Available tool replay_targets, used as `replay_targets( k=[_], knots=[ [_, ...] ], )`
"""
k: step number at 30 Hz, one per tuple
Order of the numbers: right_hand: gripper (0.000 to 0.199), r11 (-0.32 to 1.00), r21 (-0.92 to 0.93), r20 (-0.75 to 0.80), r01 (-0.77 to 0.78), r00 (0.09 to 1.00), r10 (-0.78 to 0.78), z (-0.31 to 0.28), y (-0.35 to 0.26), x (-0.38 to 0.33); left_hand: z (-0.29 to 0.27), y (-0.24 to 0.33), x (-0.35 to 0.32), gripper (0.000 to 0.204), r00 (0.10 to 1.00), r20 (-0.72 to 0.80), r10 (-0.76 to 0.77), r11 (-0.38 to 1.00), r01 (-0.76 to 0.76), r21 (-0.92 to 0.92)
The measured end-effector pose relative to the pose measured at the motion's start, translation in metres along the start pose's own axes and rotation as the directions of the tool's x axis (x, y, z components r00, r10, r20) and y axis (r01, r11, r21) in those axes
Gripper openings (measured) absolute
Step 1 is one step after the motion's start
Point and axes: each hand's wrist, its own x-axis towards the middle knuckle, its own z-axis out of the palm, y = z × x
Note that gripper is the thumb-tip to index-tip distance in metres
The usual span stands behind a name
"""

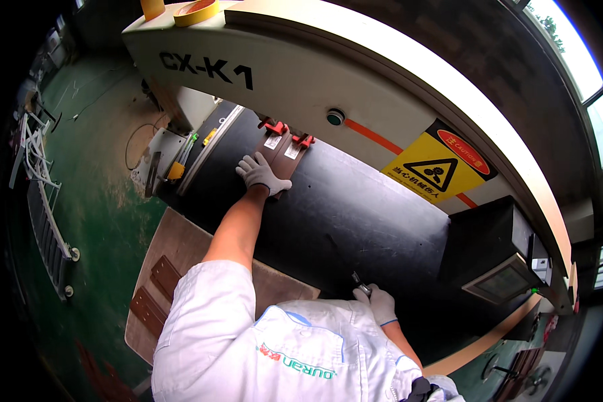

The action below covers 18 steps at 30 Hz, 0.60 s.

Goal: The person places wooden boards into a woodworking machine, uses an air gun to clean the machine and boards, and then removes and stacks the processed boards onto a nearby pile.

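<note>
My left hand (264, 175), in a white glove, lies with fingers spread on two brown boards (289, 166) side by side on the black machine table (355, 214). Each board carries a white label. At the boards' far ends, red clamps (275, 127) reach out from under the machine's beam. Close to my body, my gloved right hand (382, 305) is closed around a small tool with a slim metal tip (359, 279). Its exact kind is hard to make out, as the fingers cover most of it.
Above the table spans a pale machine beam (288, 87) with a green button (335, 117) and a yellow warning sign (439, 164). A screen box (499, 281) stands at right. At lower left, a brown side table (194, 231) holds dark brown strips (147, 311). A metal rack (43, 214) stands farther left.
</note>
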Motion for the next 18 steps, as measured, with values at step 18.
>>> replay_targets(
  k=[18],
  knots=[
    [0.054, 0.986, 0.159, -0.043, -0.041, 0.998, 0.049, 0.008, 0.014, -0.002, -0.013, 0.009, -0.002, 0.136, 0.997, 0.079, -0.004, 1.0, 0.002, 0.024]
  ],
)
